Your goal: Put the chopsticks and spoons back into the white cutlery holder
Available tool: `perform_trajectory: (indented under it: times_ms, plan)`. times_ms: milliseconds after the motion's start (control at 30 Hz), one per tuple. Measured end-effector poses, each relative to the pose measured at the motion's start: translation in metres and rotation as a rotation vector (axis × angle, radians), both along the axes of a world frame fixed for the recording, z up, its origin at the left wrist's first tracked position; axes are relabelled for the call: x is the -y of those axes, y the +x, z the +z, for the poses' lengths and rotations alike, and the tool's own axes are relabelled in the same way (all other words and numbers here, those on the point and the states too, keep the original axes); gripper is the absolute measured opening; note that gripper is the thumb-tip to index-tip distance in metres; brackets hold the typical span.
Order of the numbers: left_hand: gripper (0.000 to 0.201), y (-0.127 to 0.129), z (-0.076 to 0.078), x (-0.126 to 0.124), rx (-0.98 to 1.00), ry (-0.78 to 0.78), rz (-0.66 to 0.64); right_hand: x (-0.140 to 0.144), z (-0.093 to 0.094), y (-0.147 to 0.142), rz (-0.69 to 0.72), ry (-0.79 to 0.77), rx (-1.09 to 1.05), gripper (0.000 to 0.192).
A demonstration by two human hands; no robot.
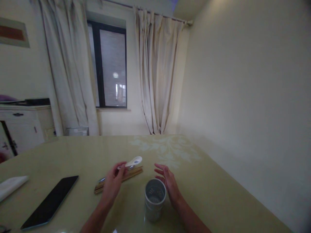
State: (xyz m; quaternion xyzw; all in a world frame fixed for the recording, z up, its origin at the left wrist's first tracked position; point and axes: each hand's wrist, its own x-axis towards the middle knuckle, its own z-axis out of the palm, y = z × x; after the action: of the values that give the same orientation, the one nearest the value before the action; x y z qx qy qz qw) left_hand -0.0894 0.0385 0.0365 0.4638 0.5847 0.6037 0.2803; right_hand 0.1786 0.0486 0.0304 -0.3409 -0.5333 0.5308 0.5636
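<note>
Between the fingers of my left hand point(114, 181) is a white soup spoon point(135, 161), its bowl pointing away to the right. Below that hand, a bundle of wooden chopsticks point(132, 173) lies slantwise on the table, partly covered by it. A shiny metal utensil point(101, 179) rests along the bundle, mostly hidden. My right hand point(168, 181) is open beside a grey, cylindrical utensil holder point(155, 200), fingers spread past its far right rim. The holder stands upright and shows small holes in its bottom; whether the hand touches it I cannot tell.
A dark flat tablet point(51, 202) lies left on the greenish table point(206, 194), with a white object point(12, 186) farther left. Walls border the table's right side and far end. A white cabinet point(23, 126) stands at the far left, near curtains point(68, 64).
</note>
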Motion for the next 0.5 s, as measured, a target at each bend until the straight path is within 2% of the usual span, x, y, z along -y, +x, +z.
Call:
perform_trajectory:
  times_ms: [100, 200, 300, 500]
  plan:
    - [0.045, -0.050, 0.001, -0.005, -0.165, -0.109, 0.198, 0.000, -0.001, 0.000, -0.029, 0.019, 0.095, 0.078]
    - [0.038, -0.084, -0.002, -0.005, -0.347, -0.265, 0.340, 0.004, 0.003, -0.001, -0.038, 0.041, 0.165, 0.077]
    - [0.037, -0.095, -0.007, -0.005, -0.406, -0.340, 0.363, 0.007, 0.006, -0.002, -0.034, 0.052, 0.194, 0.077]
    - [0.032, -0.095, -0.013, -0.011, -0.446, -0.394, 0.319, 0.004, 0.003, 0.001, -0.036, 0.071, 0.203, 0.075]
